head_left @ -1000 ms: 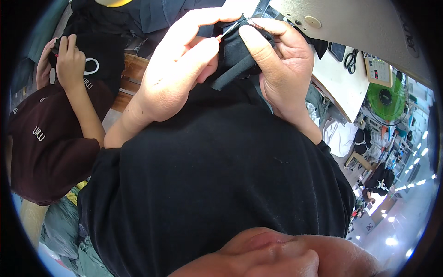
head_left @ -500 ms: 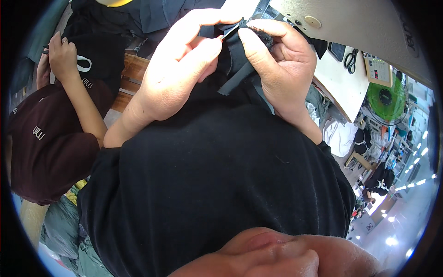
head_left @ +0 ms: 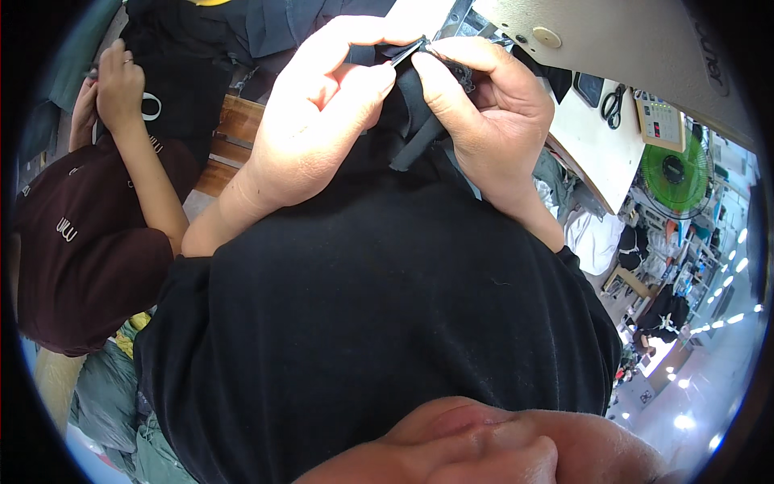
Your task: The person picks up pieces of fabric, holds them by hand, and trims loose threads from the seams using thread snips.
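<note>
Dark cloth [head_left: 417, 145] slightly lower, pinched in right hand [head_left: 504, 117], slim tool [head_left: 405, 56] in left hand [head_left: 310, 133]

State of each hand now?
Left hand: closed, holding a thin, silvery metal tool.
Right hand: closed, pinching a dark, folded fabric piece.

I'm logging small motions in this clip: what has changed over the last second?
The hanging dark fabric strip has swung right and slightly down in the picture, and the left hand has edged right. The co-worker's ringed hand has moved up. Unchanged: the left hand's thin metal tool, the right hand's pinch, scissors, fan.
</note>
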A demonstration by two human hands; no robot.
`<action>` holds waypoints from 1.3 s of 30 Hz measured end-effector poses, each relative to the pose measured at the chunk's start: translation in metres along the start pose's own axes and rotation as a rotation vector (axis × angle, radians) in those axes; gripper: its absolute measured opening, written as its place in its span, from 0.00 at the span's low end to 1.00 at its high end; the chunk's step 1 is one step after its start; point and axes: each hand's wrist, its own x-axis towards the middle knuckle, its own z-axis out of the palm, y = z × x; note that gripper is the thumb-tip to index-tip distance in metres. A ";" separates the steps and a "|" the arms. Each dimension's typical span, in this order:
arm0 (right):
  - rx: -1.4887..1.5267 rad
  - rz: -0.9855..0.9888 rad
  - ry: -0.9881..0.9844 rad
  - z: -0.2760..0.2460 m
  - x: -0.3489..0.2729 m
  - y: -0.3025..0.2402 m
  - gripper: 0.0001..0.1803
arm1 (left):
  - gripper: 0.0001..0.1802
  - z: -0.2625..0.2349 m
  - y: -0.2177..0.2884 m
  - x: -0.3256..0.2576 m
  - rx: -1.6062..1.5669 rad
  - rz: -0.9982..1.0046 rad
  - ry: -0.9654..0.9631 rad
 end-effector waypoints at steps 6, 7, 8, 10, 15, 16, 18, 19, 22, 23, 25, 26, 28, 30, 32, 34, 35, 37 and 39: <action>0.162 0.056 -0.005 0.001 -0.002 0.002 0.08 | 0.16 0.001 -0.004 -0.001 -0.033 -0.012 0.044; 0.195 0.061 -0.006 0.001 -0.002 0.002 0.08 | 0.16 0.001 -0.004 -0.002 -0.042 -0.016 0.054; 0.227 0.066 -0.007 0.002 -0.002 0.002 0.08 | 0.16 0.001 -0.005 -0.002 -0.051 -0.020 0.064; 0.235 0.052 -0.005 0.002 -0.001 0.003 0.08 | 0.16 -0.001 -0.005 -0.003 -0.094 -0.045 0.045; 0.294 0.075 -0.020 0.002 -0.001 0.004 0.08 | 0.17 -0.006 0.001 0.000 -0.375 -0.170 -0.048; 0.306 0.069 -0.009 0.002 -0.001 0.004 0.08 | 0.18 -0.008 0.002 0.002 -0.372 -0.192 -0.081; 0.317 0.064 0.003 0.001 -0.002 0.004 0.08 | 0.19 -0.008 0.003 0.003 -0.370 -0.215 -0.115; 0.314 0.075 -0.002 0.000 -0.001 0.003 0.08 | 0.19 -0.007 0.003 0.003 -0.317 -0.214 -0.104; 0.295 0.076 -0.005 -0.001 0.000 0.003 0.08 | 0.19 -0.005 0.001 0.003 -0.230 -0.208 -0.071; 0.279 0.064 -0.005 -0.001 0.000 0.004 0.08 | 0.19 -0.005 0.001 0.003 -0.195 -0.202 -0.047; 0.269 0.065 -0.007 -0.002 0.001 0.004 0.08 | 0.19 -0.005 0.001 0.004 -0.192 -0.205 -0.048; 0.259 0.065 -0.010 -0.002 0.001 0.004 0.08 | 0.19 -0.006 0.002 0.005 -0.190 -0.206 -0.050; 0.253 0.079 -0.006 -0.002 0.001 0.001 0.08 | 0.19 -0.005 0.003 0.006 -0.179 -0.207 -0.051; 0.248 0.093 -0.003 -0.002 0.001 0.000 0.08 | 0.19 -0.005 0.003 0.006 -0.168 -0.208 -0.053; 0.221 0.096 -0.018 -0.004 0.001 0.000 0.08 | 0.19 -0.004 0.003 0.007 -0.137 -0.190 -0.062; 0.200 0.084 -0.013 -0.003 0.002 0.001 0.08 | 0.18 -0.004 0.003 0.006 -0.137 -0.203 -0.059; 0.179 0.072 -0.008 -0.003 0.002 0.002 0.08 | 0.18 -0.004 0.003 0.006 -0.136 -0.216 -0.056; 0.131 0.073 -0.002 -0.004 0.001 0.000 0.08 | 0.18 -0.003 0.004 0.006 -0.124 -0.207 -0.057; 0.083 0.075 0.003 -0.004 0.002 0.000 0.08 | 0.18 -0.003 0.003 0.006 -0.113 -0.197 -0.057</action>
